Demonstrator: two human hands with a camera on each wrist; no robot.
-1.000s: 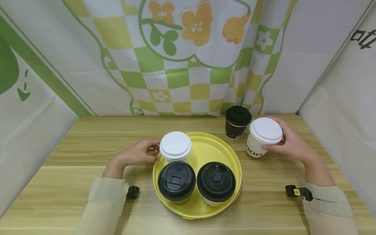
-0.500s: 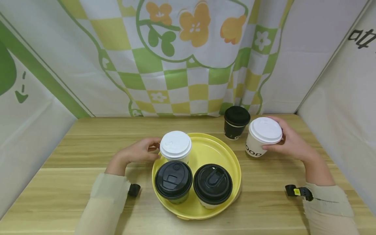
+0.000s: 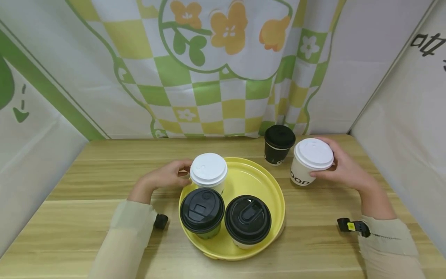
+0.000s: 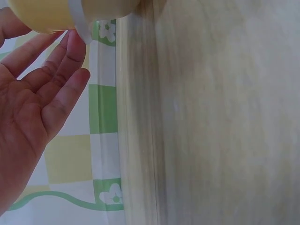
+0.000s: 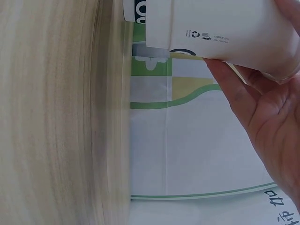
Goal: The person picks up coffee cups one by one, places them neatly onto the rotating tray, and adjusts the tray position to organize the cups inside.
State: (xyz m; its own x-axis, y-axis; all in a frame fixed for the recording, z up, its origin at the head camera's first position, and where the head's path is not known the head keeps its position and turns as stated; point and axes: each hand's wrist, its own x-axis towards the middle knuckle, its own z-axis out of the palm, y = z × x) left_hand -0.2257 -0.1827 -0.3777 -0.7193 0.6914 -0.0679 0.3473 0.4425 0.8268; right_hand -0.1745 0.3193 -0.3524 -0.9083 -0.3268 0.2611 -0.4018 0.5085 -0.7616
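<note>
A round yellow tray (image 3: 258, 167) lies in the middle of the wooden table (image 3: 104, 170). On it stand a white-lidded cup (image 3: 208, 170) at the back left and two black-lidded cups (image 3: 202, 211) (image 3: 247, 220) in front. My left hand (image 3: 163, 178) is beside the white-lidded cup. In the left wrist view the fingers (image 4: 65, 70) are nearly straight, their tips at the lid rim (image 4: 77, 23). My right hand (image 3: 345, 168) grips a white paper cup with a white lid (image 3: 311, 159) right of the tray. In the right wrist view its fingers (image 5: 234, 89) wrap round the cup's wall (image 5: 220, 28).
A black cup with a black lid (image 3: 278, 144) stands on the table just behind the tray, left of the held cup. Printed green and yellow cloth panels (image 3: 216, 97) wall in the table at the back and on both sides.
Both hands stay at their cups. The left hand has crept slightly closer to the white-lidded cup; the view has drifted a little.
</note>
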